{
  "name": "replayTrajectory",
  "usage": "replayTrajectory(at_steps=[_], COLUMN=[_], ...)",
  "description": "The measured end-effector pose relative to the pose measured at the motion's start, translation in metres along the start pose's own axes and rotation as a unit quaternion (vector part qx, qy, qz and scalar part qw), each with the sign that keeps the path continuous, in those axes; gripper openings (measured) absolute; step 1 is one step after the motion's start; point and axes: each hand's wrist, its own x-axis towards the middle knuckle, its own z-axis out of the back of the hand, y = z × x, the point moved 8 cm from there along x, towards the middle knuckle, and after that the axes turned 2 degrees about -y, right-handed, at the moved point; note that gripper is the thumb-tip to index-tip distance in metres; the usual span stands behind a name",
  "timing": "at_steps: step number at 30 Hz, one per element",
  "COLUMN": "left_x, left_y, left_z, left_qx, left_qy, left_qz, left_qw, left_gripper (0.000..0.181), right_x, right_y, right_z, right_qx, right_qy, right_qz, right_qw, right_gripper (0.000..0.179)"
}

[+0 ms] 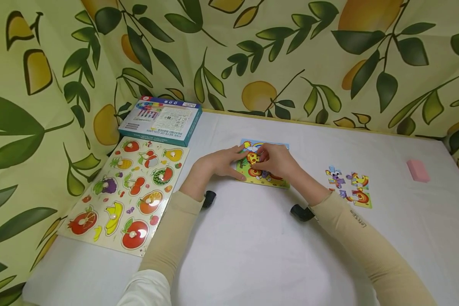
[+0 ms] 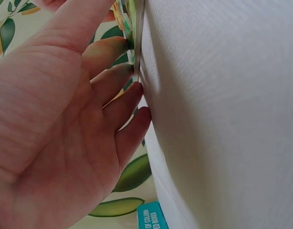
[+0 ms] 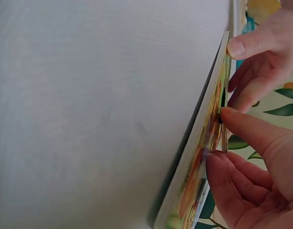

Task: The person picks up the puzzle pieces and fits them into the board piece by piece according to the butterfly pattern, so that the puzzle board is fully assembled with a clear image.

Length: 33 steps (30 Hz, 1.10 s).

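Note:
A small cartoon jigsaw board (image 1: 281,184) with a yellow-green lower border lies on the white table. My left hand (image 1: 225,162) rests at its left side, fingers extended, with the thumb on the lower left corner and the other fingertips along the edge. Over the middle of the board, my right hand (image 1: 278,160) pinches a thin puzzle piece (image 3: 225,144) between thumb and fingers, close against the board's face. The picture on that piece is mostly hidden by the fingers. Loose jigsaw pieces (image 1: 360,198) lie together to the right of the board.
On the left lies a large fruit peg puzzle (image 1: 128,202), with a boxed bead set (image 1: 158,121) behind it. A pink block (image 1: 418,171) sits at the far right. Patterned fabric (image 1: 252,51) hangs along the table's back and left. Black wrist devices (image 1: 301,213) show beneath the forearms.

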Motion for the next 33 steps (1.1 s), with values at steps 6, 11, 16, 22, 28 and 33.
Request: replayTrajectory(at_steps=[6,11,16,22,28,33], left_x=[0.001,0.002,0.002,0.002,0.001,0.001], left_y=[0.0,0.0,0.0,0.0,-0.001,0.0], left_z=[0.0,0.0,0.0,0.0,0.0,0.0], left_qx=[0.002,0.007,0.01,0.009,0.016,0.013], left_qy=[-0.001,-0.002,-0.003,-0.002,0.003,0.004], left_qz=[0.001,-0.002,-0.002,0.002,0.004,0.003], left_qw=[1.0,1.0,0.9999,1.0,0.9999,0.9999], left_gripper=[0.088,0.089,0.089,0.088,0.088,0.088], right_x=[0.0,0.0,0.001,0.0,-0.003,-0.007], right_y=[0.001,-0.003,-0.004,-0.003,0.008,0.012], right_z=[-0.001,-0.002,-0.002,-0.002,-0.003,-0.005], right_qx=[-0.012,-0.001,0.002,0.0,-0.029,-0.048], right_qy=[-0.002,0.0,-0.012,-0.013,-0.01,-0.01], right_qz=[0.005,0.012,0.027,0.042,0.095,0.135], right_qw=[0.9999,0.9999,0.9996,0.999,0.995,0.9896], right_gripper=[0.042,0.042,0.038,0.036,0.035,0.033])
